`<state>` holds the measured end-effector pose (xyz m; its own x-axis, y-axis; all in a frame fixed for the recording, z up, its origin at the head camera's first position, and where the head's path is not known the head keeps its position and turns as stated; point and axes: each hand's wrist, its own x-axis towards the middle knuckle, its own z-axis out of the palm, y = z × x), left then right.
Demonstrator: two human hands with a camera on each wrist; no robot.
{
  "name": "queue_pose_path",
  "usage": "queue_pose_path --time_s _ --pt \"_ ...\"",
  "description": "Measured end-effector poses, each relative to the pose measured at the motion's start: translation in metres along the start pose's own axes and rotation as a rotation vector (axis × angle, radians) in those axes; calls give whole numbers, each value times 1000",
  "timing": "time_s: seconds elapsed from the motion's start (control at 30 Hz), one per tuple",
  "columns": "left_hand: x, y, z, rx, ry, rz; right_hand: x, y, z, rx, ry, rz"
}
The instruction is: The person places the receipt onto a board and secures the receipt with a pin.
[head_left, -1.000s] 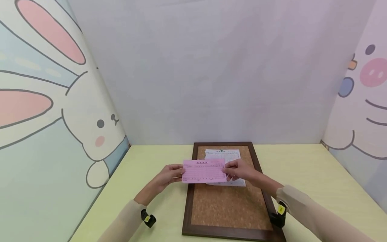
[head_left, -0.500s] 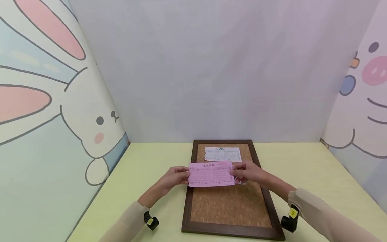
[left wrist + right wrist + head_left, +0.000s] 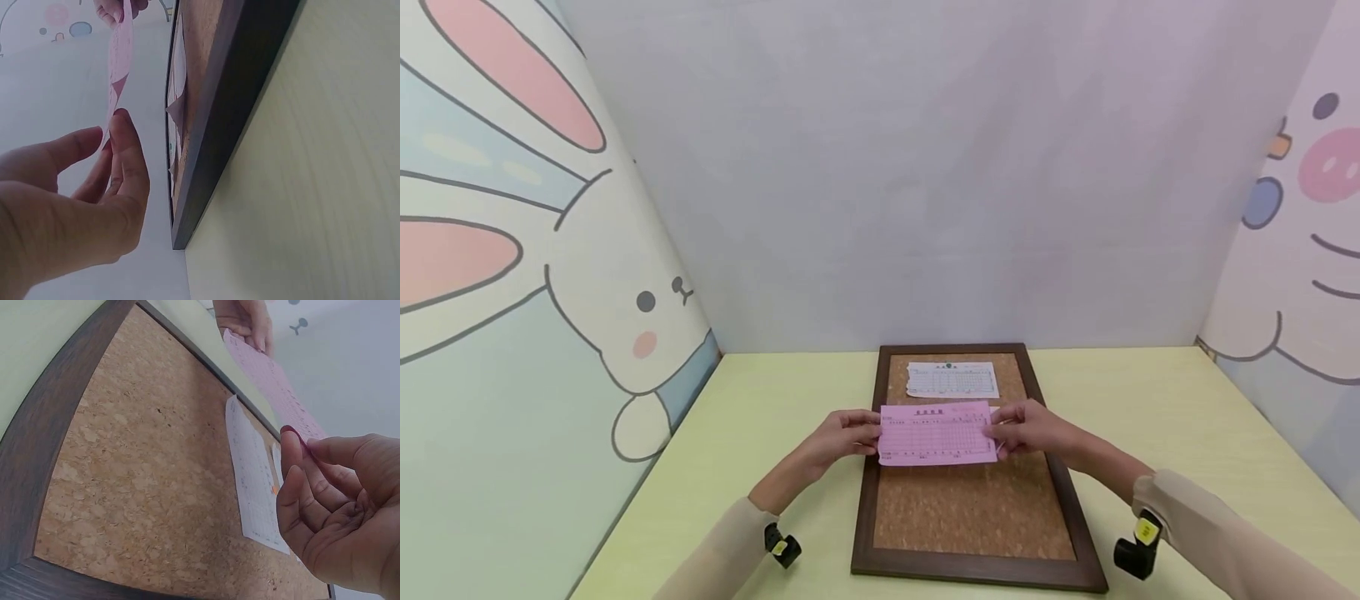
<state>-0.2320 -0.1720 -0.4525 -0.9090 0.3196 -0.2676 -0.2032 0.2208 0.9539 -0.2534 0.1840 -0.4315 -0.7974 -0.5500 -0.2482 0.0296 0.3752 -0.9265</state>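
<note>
A pink printed paper slip [image 3: 934,437] is stretched level between my two hands, over the framed corkboard [image 3: 973,517]. My left hand [image 3: 841,439] pinches its left edge between thumb and fingers, above the board's left frame. At the other end, my right hand [image 3: 1036,433] pinches the right edge. A white printed slip [image 3: 951,382] lies near the top of the cork, with a green dot at its upper edge. Below it, a second white slip [image 3: 253,478] lies on the cork, mostly hidden by the pink one in the head view.
The corkboard's dark wooden frame [image 3: 977,571] lies lengthwise on a pale yellow table [image 3: 1150,433]. A grey wall [image 3: 925,183] rises behind it. Cartoon-printed panels stand at left and right. Small black cameras [image 3: 1138,554] are strapped to both wrists.
Both hands have carried the pink slip to the right and slightly nearer. The upper white slip, partly covered before, now shows whole.
</note>
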Motion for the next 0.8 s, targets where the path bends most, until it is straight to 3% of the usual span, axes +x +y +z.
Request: queue_pose_path --time_s 0.17,0.4,0.63,0.8 --pt "0 -1 7 17 -15 7 -5 8 -2 16 -13 10" --pt "-3 -8 16 13 -37 -15 -10 18 -3 48 -108 38" --pt "-4 -13 24 -1 -92 -9 -16 26 -7 25 -86 86" --pt "-7 -16 29 -6 -118 -25 -24 29 -5 29 -127 98"
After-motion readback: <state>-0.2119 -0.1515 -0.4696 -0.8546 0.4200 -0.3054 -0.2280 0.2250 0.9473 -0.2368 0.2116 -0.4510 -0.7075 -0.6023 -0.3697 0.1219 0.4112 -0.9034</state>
